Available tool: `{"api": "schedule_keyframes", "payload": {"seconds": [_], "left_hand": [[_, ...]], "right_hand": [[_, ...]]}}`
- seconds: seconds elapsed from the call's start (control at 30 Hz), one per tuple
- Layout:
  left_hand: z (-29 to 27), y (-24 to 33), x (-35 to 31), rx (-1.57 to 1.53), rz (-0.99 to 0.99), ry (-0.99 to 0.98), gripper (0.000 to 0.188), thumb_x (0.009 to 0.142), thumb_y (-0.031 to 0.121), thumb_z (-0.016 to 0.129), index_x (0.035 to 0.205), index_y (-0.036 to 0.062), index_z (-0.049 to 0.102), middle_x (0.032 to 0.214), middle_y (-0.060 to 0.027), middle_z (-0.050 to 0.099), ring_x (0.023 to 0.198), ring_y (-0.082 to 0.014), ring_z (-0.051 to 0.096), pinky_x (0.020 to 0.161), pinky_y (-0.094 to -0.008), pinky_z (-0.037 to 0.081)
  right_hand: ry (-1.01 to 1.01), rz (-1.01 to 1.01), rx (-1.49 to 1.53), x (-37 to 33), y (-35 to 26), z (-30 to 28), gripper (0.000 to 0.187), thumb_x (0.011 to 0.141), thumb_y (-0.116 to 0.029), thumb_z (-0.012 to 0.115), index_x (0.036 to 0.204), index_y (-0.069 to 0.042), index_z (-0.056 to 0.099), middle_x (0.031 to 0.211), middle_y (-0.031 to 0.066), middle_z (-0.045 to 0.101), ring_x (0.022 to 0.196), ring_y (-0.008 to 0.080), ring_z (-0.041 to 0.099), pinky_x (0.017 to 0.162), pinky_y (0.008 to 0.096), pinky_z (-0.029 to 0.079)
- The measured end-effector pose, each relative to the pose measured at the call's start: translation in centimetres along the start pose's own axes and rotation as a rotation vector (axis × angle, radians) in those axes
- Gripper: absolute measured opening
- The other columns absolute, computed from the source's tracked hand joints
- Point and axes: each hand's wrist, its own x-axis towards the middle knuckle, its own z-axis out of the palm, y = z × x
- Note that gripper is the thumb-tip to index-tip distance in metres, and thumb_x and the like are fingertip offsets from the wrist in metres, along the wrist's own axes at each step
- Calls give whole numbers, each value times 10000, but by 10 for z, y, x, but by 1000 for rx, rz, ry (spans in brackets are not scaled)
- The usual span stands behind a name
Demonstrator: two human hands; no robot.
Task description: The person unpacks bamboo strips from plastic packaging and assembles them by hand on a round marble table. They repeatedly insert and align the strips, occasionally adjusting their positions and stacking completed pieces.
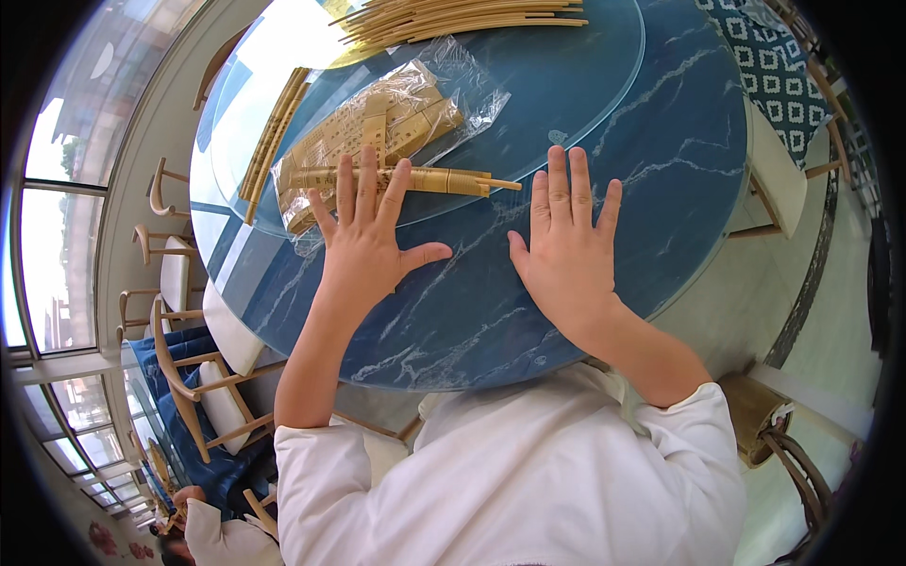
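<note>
My left hand (363,255) is held palm down with its fingers spread and nothing in it. Its fingertips overlap a row of slim bamboo sticks (444,180) in the picture; whether they touch is unclear. Beyond them, flat bamboo strips (340,134) with rows of dark characters lie in a clear plastic bag (483,83). My right hand (568,259), also palm down and empty, has its fingers stretched out over the blue marbled table (661,203). Left of the bag rest long thin bamboo sticks (272,141) with dark marks.
A round glass turntable (576,71) sits on the table, with a bundle of long bamboo sticks (462,23) at its far side. Wooden chairs (193,363) stand at the left near tall windows. Another person's white sleeve (222,533) shows at the lower left. A patterned cloth (769,80) covers something at the far right.
</note>
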Motion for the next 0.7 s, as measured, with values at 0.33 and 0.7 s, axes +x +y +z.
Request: {"api": "schedule_keyframes", "payload": {"seconds": [0.33,0.7], "left_hand": [[19,-46,27,-284,-583,51,1097,957,877,330,1689,72,189,1712,-279,200,1615,-417,151,1268,-620,-12],[18,-29,22,-169,-535,100,1095,946,879,369,1681,81,220,1693,-286,221,1606,-414,184,1266,-617,1]], "right_hand": [[8,51,11,1,-11,6,724,987,-400,596,1585,-13,467,1744,205,226,1634,403,117,1219,750,157],[52,47,22,7,-8,14,745,990,-452,586,1588,-24,465,1737,214,239,1626,427,131,1229,728,162]]}}
